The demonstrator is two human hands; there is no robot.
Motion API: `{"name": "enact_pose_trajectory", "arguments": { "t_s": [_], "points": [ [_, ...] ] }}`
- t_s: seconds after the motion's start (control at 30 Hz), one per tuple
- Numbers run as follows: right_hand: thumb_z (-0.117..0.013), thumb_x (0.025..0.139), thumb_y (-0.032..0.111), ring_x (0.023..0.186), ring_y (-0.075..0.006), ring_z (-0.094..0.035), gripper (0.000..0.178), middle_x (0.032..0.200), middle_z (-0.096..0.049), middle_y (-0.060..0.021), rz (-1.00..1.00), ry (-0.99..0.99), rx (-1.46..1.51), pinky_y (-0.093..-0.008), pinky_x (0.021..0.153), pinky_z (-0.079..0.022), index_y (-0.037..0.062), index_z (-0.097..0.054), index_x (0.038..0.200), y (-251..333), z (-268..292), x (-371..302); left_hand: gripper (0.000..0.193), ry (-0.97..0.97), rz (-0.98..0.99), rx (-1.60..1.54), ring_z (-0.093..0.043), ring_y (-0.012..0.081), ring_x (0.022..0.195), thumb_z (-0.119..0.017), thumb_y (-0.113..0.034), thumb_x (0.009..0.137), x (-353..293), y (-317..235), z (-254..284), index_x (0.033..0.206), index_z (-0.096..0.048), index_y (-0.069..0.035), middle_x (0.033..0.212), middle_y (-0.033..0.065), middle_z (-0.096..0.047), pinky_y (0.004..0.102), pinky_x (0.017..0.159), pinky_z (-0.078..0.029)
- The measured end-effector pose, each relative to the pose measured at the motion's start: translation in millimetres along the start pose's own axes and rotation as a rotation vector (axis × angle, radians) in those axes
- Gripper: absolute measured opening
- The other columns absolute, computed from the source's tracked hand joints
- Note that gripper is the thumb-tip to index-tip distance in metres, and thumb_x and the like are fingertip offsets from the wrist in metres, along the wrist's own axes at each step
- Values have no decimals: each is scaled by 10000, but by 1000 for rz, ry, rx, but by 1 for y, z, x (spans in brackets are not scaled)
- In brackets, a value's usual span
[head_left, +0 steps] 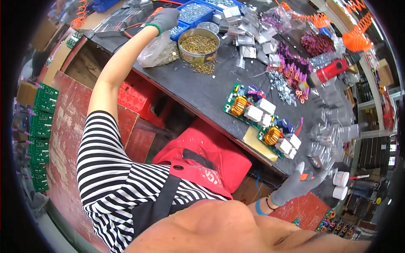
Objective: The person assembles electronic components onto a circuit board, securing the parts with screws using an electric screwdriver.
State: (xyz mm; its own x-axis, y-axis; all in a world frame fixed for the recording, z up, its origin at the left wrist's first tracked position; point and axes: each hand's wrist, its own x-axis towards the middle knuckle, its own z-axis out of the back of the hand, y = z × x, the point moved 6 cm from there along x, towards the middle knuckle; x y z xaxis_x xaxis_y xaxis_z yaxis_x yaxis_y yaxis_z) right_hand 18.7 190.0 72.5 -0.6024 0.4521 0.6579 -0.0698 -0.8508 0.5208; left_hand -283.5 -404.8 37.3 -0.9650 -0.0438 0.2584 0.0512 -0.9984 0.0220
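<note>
From the head camera, a dark workbench [202,90] runs slantwise across a crowded workshop, its near edge above a red crate [134,99] and worn red boards [67,130]; two orange coiled hoses [358,38] hang at the far right; a stack of green circuit boards [40,139] stands along the left wall.

The left hand [163,19], in a grey glove with a green cuff, reaches far up the bench and is closed over a dark tool with an orange part [157,10]; how tightly it holds cannot be told. Just beside it sit a clear bag of small brass parts [158,52], one round tin of brass screws [198,44] and two blue bins of silvery screws [194,12].

The right hand [297,183], also gloved in grey, hovers with fingers spread and holds nothing, near the bench's lower right edge; two white tubs [341,184] stand just beyond it.

Mid-bench lie two green circuit boards [261,120] end to end, each with one copper coil and white blocks; one red power screwdriver [331,71] hangs above the right end; purple-and-orange connectors [291,69] lie scattered near it.
</note>
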Motion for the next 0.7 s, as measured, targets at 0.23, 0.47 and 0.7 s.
{"name": "enact_pose_trajectory", "arguments": {
  "t_s": [0.23, 0.47, 0.7],
  "points": [
    [-698, 783, 18, 1322, -313, -416, 739, 1456, -384, -184, 192, 162, 119, -418, 1064, -398, 11, -361, 1441, 82, -34, -5, 122, 327, -117, -148, -667, 264, 805, -678, -101, 732, 10, 14, -74, 846, -682, -56, 860, 124, -697, 380, 743, -516],
    [-703, 750, -23, 1364, -315, -362, 734, 1475, -349, -183, 322, 297, 134, -423, 1060, -401, 9, -389, 1412, 104, -49, -11, 147, 352, -143, -220, -682, 291, 814, -641, -43, 737, 18, 16, -77, 868, -706, -52, 852, 159, -707, 385, 730, -525],
    [-753, 721, 80, 1316, -393, -423, 761, 1470, -326, -254, 405, 431, 151, -416, 991, -448, -20, -397, 1387, 110, -57, -8, 199, 71, -106, -360, -666, 202, 779, -631, 40, 703, 28, 52, -99, 881, -679, -34, 825, 95, -699, 330, 702, -524]
  ]
}}
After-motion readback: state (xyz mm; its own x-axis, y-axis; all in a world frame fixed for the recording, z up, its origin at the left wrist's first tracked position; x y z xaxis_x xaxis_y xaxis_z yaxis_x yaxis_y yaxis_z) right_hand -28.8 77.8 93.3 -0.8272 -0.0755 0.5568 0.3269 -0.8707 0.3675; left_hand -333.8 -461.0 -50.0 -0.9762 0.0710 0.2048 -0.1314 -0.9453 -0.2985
